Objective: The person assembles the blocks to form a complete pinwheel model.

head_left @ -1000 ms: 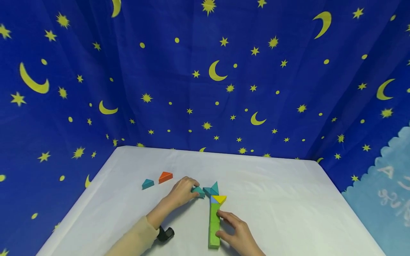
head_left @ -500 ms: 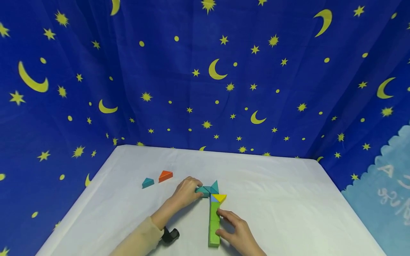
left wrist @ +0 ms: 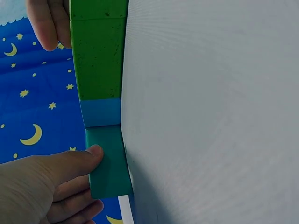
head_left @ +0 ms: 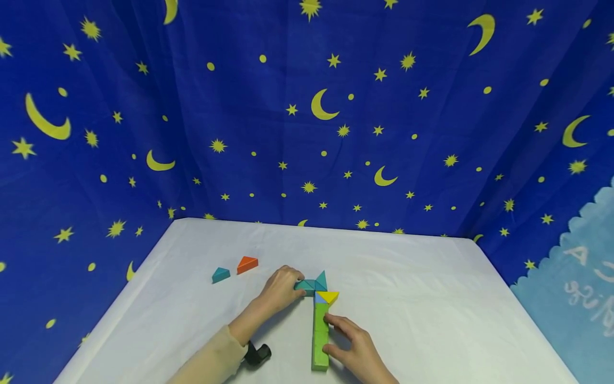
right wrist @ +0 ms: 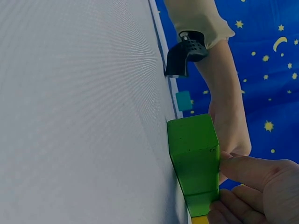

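Note:
Two green blocks (head_left: 321, 337) lie end to end on the table, with a small blue triangle (head_left: 318, 300) and a yellow triangle block (head_left: 329, 296) at their far end. Beyond these sit teal triangle blocks (head_left: 322, 282), one pointing away from me. My left hand (head_left: 280, 289) pinches a teal triangle block (left wrist: 111, 168) at the left of this group, thumb on its near face and fingers behind. Part of that block is covered by the hand. My right hand (head_left: 357, 344) touches the right side of the green blocks with thumb and fingertips, fingers loosely bent.
An orange triangle block (head_left: 247, 264) and another teal triangle (head_left: 220, 275) lie at the far left of the white table (head_left: 408, 298). A black wrist camera (head_left: 259, 354) hangs under the left sleeve (head_left: 211, 357). Blue curtains (head_left: 268, 106) enclose the table.
My left hand has moved right, bringing its teal triangle block up against the other teal pieces; the gap between them has closed. The right hand stays at the green blocks.

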### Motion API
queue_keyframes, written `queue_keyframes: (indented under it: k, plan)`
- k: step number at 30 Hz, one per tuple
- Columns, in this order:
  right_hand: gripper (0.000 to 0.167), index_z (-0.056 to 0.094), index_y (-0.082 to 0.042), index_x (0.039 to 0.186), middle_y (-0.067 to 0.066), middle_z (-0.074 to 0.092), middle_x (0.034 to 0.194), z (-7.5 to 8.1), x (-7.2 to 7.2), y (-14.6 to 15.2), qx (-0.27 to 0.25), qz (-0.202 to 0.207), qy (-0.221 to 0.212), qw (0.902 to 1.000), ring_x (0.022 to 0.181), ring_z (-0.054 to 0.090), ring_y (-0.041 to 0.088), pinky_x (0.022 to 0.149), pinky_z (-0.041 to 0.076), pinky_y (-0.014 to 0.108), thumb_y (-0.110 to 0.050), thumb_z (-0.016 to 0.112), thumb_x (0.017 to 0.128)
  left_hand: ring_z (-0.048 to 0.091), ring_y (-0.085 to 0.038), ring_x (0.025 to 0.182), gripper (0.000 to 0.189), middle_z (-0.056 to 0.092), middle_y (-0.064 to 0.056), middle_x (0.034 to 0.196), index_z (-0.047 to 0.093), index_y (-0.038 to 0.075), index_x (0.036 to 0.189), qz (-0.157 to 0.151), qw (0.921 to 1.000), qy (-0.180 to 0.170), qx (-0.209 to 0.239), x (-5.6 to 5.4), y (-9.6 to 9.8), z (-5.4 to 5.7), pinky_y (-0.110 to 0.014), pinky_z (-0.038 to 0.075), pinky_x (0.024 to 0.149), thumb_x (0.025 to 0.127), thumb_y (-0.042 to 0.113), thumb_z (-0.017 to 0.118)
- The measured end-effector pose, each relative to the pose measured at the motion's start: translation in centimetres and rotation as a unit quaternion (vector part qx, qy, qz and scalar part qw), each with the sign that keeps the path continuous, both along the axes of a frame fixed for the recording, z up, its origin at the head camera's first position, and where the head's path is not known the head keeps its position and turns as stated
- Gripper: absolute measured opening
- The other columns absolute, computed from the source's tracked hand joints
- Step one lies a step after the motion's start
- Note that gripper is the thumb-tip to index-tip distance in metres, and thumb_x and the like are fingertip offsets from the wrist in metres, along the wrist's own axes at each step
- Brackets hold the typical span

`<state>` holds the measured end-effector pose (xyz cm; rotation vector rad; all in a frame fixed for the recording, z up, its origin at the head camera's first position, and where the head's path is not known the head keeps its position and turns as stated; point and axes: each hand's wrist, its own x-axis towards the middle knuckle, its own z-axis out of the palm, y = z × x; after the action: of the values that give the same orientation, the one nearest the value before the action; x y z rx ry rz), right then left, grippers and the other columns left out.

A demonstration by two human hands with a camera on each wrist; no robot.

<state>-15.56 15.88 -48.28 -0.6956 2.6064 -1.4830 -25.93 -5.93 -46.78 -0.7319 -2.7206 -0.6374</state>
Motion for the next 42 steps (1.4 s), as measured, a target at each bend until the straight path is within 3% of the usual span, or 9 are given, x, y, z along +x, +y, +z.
queue_keyframes:
  k: [17,27,35,39,42]
  plan:
    - [0.061,0.053,-0.005,0.132,0.007,0.057,0.128,0.0,-0.1,-0.1,-0.004,0.0,0.0,1.0,0.118,0.052,0.027,0.094,0.045,0.03,-0.033,0.073,0.082,0.06,-0.019,0.087,0.029,0.069,-0.005,0.089,0.072,0.003,0.093,0.004,0.9999,0.006,0.008,0.1,-0.1,-0.1,-0.032,0.051,0.076,0.072,0.019,0.082]
    - [0.06,0.053,-0.004,0.131,0.006,0.057,0.127,-0.3,-0.2,0.1,0.011,-0.005,0.005,0.9999,0.118,0.052,0.025,0.094,0.045,0.03,-0.032,0.073,0.082,0.059,-0.026,0.101,0.034,0.068,-0.009,0.1,0.072,0.003,0.1,0.0,0.9991,-0.006,0.043,0.8,-1.0,1.2,-0.038,0.049,0.087,0.074,0.023,0.081]
    - [0.059,0.053,-0.005,0.132,0.008,0.056,0.128,-0.1,-0.2,0.2,0.007,-0.002,-0.005,1.0,0.119,0.051,0.027,0.095,0.045,0.032,-0.031,0.073,0.083,0.055,-0.029,0.111,0.035,0.066,-0.006,0.111,0.07,0.007,0.109,0.023,0.9871,-0.067,0.143,1.1,-5.0,3.1,-0.048,0.042,0.094,0.078,0.02,0.079]
    - [0.06,0.052,-0.004,0.132,0.008,0.056,0.129,0.1,0.0,0.2,-0.005,-0.001,-0.009,0.9999,0.12,0.051,0.028,0.095,0.044,0.032,-0.029,0.073,0.082,0.057,-0.03,0.108,0.037,0.065,-0.008,0.112,0.069,0.008,0.111,0.046,0.9852,-0.049,0.157,1.0,-8.3,3.4,-0.047,0.046,0.09,0.078,0.02,0.078]
    - [0.06,0.052,-0.004,0.133,0.008,0.055,0.129,0.2,0.0,0.1,-0.011,0.002,-0.01,0.9999,0.12,0.05,0.028,0.096,0.044,0.032,-0.029,0.073,0.082,0.055,-0.033,0.11,0.037,0.064,-0.012,0.114,0.068,0.006,0.113,0.07,0.9834,-0.042,0.162,1.1,-11.0,3.0,-0.049,0.045,0.09,0.079,0.017,0.078]
